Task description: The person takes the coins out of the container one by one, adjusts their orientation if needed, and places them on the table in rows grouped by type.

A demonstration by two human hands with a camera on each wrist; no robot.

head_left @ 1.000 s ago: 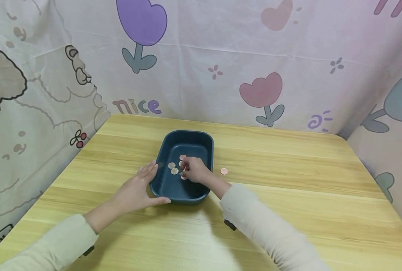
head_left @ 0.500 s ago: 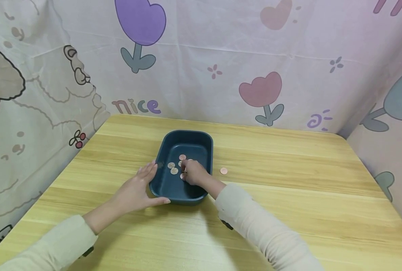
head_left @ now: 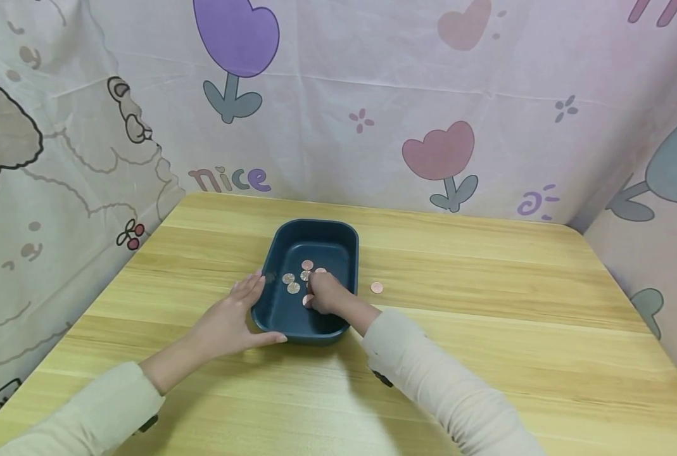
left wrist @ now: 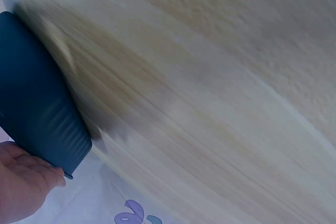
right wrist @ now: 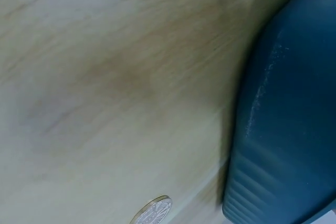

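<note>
In the head view, a dark blue rectangular tray (head_left: 315,342) stands on the table with several small coins inside, some copper and some pale gold. My left hand (head_left: 230,320) rests against its near left corner, fingers on the left rim and thumb stretched along the front. The left wrist view has those fingers (left wrist: 31,177) at the tray's edge. My right hand (head_left: 329,294) reaches down into the tray with bent fingers, right over the coins. A copper coin (head_left: 307,301) shows partly beside it. I cannot tell whether the hidden fingertips pinch a coin.
One coin (head_left: 377,287) lies on the wooden table (head_left: 486,304), just right of the tray; the right wrist view catches this coin (right wrist: 153,211) too. A patterned cloth (head_left: 338,152) hangs behind the table and along its sides.
My right hand has shifted slightly and lowered its fingers onto the coins, which have moved a little beneath it. My left hand and the tray have stayed put.
</note>
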